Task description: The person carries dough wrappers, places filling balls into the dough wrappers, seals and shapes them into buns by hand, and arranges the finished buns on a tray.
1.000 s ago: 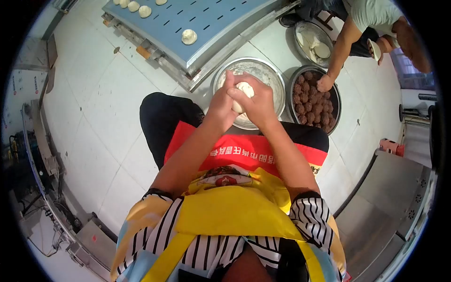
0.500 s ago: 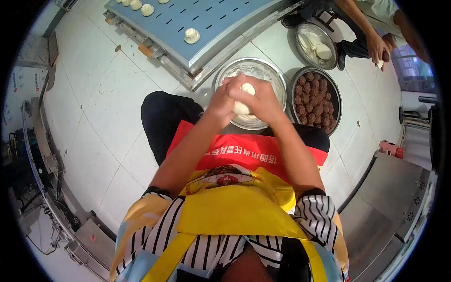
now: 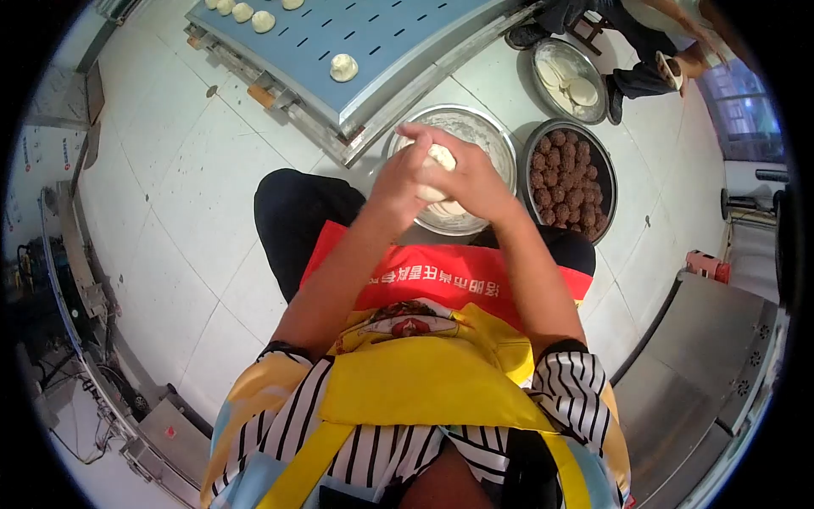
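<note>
A pale dough ball [image 3: 431, 193] sits between my two hands, above a floured metal bowl [image 3: 507, 157]. My left hand [image 3: 397, 180] wraps round its left side. From the right, my right hand [image 3: 476, 180] closes over it, with fingers crossing toward the left hand's fingertips. Much of the dough is covered by my fingers and thumb. In the bowl beneath, part of a flat pale piece of dough [image 3: 451, 208] shows.
A pan of brown filling balls [image 3: 566, 182] stands to the right of my bowl. Behind it is a bowl of flat dough rounds [image 3: 581, 91]. A blue slotted tray [image 3: 339, 38] bears several shaped dough pieces [image 3: 343, 67]. A co-worker's hand [image 3: 670, 69] holds a wrapper.
My hands have shifted their grip round the dough ball, with the right fingers straighter across the top. The co-worker's hand has moved up and left, now with an opened wrapper.
</note>
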`<state>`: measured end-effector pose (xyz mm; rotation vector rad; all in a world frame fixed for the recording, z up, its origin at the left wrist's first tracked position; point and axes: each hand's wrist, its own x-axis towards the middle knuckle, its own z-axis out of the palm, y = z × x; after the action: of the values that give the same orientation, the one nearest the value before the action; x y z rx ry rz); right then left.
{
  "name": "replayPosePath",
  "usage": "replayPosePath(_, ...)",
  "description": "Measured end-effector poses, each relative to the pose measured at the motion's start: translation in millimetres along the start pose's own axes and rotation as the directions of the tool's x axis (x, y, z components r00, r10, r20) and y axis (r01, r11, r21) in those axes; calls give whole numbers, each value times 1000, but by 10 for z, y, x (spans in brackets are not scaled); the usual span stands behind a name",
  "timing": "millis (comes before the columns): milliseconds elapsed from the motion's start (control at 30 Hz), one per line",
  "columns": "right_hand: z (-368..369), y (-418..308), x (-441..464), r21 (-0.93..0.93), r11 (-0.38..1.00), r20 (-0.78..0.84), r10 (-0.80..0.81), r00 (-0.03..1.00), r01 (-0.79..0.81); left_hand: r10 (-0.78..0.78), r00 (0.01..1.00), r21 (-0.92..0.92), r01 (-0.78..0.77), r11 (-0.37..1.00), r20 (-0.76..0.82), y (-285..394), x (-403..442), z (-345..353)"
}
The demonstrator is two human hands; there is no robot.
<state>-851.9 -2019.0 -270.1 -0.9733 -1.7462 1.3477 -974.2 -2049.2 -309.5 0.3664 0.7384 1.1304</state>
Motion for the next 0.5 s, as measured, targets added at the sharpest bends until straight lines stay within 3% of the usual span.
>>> replayPosePath(67,-20,27,-11,-57,993,12,102,995,-101,-147,979,156,124,980,144,155,-6,-86)
replayPosePath(100,-22,46,-16,-87,985,17,153,988,-151,-91,994,84,86,993,53,97,7,-40)
replayPosePath(167,69,114,-19,-270,963,-135,-26,990,-12,14,990,-44,-20,999,-143,-64,47,70)
replayPosePath(200,115,118,-16,-363,931,-199,-122,973,42,58,992,-47,-64,997,-108,-72,38,53)
replayPosePath(267,77,53,-2,-160,987,-117,-32,993,13,138,990,-57,-140,989,-37,-101,4,21)
replayPosePath(333,19,48,-29,18,1000,-8,-5,1000,5,7,1000,32,-7,999,-18,-53,19,-46)
replayPosePath(400,2,100,-31,-166,982,-51,82,995,-90,-110,994,120,111,987,-11,24,47,-83)
replayPosePath(433,9,113,-22,-252,958,-75,121,990,-136,-75,993,25,78,997,-89,-32,15,4)
replayPosePath(500,69,89,2,-252,966,-139,22,990,-57,76,993,-55,-81,995,-88,-125,21,46)
